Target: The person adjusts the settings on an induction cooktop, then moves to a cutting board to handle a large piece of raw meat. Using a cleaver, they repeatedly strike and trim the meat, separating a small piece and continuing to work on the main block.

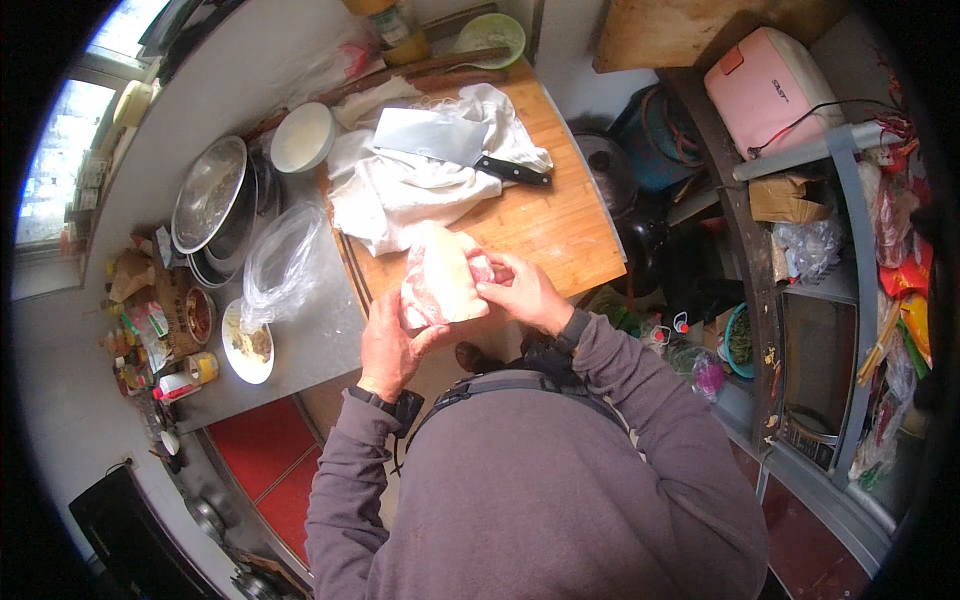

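A slab of raw meat with a pale fat layer (444, 283) is held between my two hands at the near edge of the wooden cutting board (559, 232). My left hand (394, 341) grips its left end, thumb along the near side. Around its right side curl the fingers of my right hand (525, 292). Just beyond the meat lies a crumpled white cloth (405, 191) on the board. A cleaver (435, 136) with a black handle rests flat on the cloth, its handle pointing right.
Left of the board are a white bowl (302, 137), metal basins (210, 196), a clear plastic bag (285, 259) and a white plate of food (247, 349). A green bowl (491, 39) stands at the back. On the right, a shelf holds a pink appliance (772, 90).
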{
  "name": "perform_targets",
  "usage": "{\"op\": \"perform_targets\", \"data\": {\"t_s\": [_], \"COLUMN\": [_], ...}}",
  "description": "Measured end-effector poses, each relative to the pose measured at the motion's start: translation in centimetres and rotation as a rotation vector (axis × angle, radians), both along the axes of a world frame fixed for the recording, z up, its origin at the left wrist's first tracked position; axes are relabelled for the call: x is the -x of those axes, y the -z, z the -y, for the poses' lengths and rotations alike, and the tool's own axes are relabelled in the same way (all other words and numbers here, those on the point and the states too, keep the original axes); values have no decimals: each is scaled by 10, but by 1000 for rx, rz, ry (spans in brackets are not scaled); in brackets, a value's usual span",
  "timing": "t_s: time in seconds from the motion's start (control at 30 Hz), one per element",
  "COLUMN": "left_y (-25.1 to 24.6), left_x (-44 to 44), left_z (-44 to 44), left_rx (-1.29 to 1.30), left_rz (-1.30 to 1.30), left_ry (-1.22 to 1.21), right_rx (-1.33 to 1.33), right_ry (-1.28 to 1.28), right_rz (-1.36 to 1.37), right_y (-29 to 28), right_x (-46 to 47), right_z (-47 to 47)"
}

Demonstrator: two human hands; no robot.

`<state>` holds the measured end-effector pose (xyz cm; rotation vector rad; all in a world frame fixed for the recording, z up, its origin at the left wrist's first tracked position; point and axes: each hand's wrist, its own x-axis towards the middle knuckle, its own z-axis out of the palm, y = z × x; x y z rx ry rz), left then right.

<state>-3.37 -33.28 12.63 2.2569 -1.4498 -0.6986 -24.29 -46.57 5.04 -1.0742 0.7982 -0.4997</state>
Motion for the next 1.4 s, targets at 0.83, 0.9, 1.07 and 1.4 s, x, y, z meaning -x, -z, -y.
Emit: {"op": "perform_targets", "data": {"t_s": [0.83,0.9,1.07,1.4], "left_y": [10,7,6,5], "left_x": [-3,-1,3,-2], "left_z": [-19,-14,-6,7], "left_rx": [252,215,306,343], "left_rz": [-324,-409,-461,-149], "left_ry": [-135,-191,-252,-75], "right_rx": [594,591,552,496], "right_ry": [-106,-115,-132,-284], "right_rz": [-211,-214,-173,-86], "right_y": [-63,-62,-63,-64], "right_x": [-46,-45,-43,-36], "right_z": [3,4,7,43]}}
